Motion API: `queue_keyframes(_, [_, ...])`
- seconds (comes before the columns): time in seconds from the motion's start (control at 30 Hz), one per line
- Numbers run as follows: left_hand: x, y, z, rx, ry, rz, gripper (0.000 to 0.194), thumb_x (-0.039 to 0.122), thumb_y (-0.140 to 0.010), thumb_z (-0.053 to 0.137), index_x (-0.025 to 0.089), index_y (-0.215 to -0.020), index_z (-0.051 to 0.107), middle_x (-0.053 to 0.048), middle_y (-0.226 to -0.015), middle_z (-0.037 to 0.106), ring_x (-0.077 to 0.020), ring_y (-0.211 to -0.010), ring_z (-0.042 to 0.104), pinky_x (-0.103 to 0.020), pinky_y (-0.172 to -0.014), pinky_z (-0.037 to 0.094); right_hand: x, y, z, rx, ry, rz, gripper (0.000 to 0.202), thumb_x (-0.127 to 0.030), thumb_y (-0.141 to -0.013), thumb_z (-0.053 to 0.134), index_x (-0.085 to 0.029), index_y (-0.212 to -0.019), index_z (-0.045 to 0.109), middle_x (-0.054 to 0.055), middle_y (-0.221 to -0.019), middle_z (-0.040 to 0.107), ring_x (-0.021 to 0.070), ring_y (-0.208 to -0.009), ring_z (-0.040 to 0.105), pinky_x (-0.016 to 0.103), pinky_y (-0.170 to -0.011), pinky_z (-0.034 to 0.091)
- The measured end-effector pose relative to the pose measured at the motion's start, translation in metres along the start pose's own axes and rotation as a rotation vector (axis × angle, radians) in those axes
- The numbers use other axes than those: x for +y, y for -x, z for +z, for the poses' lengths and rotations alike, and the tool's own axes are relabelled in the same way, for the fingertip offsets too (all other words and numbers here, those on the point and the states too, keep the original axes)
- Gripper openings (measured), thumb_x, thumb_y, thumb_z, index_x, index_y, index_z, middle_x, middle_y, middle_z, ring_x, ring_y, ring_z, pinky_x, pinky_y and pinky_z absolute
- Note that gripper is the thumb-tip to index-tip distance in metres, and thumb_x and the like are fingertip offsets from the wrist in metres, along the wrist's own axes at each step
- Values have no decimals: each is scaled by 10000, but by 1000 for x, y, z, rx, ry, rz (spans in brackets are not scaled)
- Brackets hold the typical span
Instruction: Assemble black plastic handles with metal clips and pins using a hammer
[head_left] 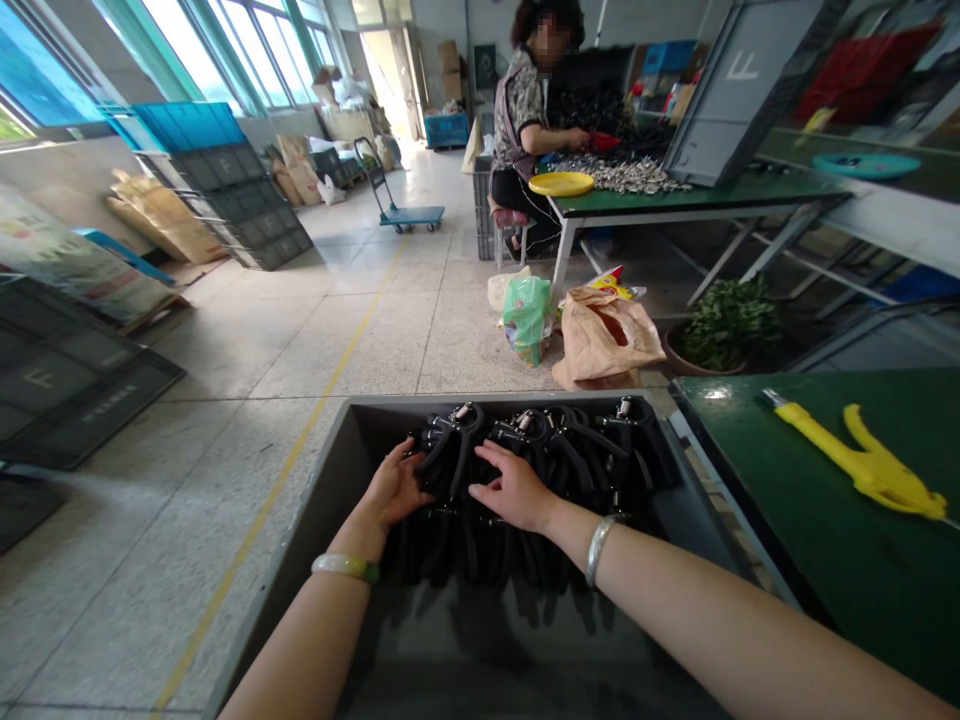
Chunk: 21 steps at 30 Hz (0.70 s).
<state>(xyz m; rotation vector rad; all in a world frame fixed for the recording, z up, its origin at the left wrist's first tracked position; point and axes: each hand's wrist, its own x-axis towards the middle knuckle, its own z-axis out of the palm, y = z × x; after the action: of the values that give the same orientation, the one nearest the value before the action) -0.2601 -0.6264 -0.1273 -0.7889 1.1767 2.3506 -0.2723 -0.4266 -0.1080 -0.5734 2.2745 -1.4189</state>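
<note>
Both my hands reach into a grey plastic crate (341,460) that holds rows of black hand grip exercisers (574,450) with metal springs. My left hand (394,487) is at the left side of the row, beside one hand grip exerciser (456,440) whose spring points up. Its thumb and fingers are apart, and some fingertips are hidden by the black handles. On that exerciser's other side is my right hand (517,487), palm turned left, fingers spread and thumb apart. Neither hand is closed round an exerciser; whether the fingertips touch the handles I cannot tell.
To the right, a yellow air blow gun (862,455) lies on a green table (757,425). Beyond the crate are a brown paper bag (607,340) and a green bag (526,315). A co-worker (517,120) sits at another table with metal parts. Stacked crates (232,190) stand left.
</note>
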Motion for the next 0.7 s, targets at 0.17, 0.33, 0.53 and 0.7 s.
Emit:
queue_keyframes(0.17, [1,-3,-7,68,-107,0,167,262,-793,472,141,-848,572,-50,-688,630,-180,-607,604,-349,-583,511,-6,-19,-9,-29,129,-65,639,-325,-647,637,-85,-1218,479,184,-1348,358,283,-1198,396,403,-958,377])
queue_keyframes(0.33, [16,-12,-8,43,-299,-70,447,559,-796,343,176,-827,570,-49,-743,617,-176,-630,592,-349,-581,504,-19,-34,-10,-133,326,-134,713,-421,-668,610,-22,-1235,444,210,-1363,315,285,-1238,329,377,-1028,280])
queue_keyframes(0.53, [26,-25,14,182,-456,-175,489,576,-792,331,163,-812,592,-54,-645,607,-199,-565,573,-355,-519,482,-17,-31,-17,-84,458,-275,610,-418,-698,587,-81,-1198,493,165,-1318,412,258,-1190,412,363,-993,338])
queue_keyframes(0.7, [20,-28,13,295,-305,-58,352,485,-773,431,166,-730,575,-13,-534,552,-146,-461,522,-305,-478,479,-16,23,-67,83,554,-368,454,-272,-777,519,-63,-1180,511,159,-1225,514,212,-1150,452,352,-993,345])
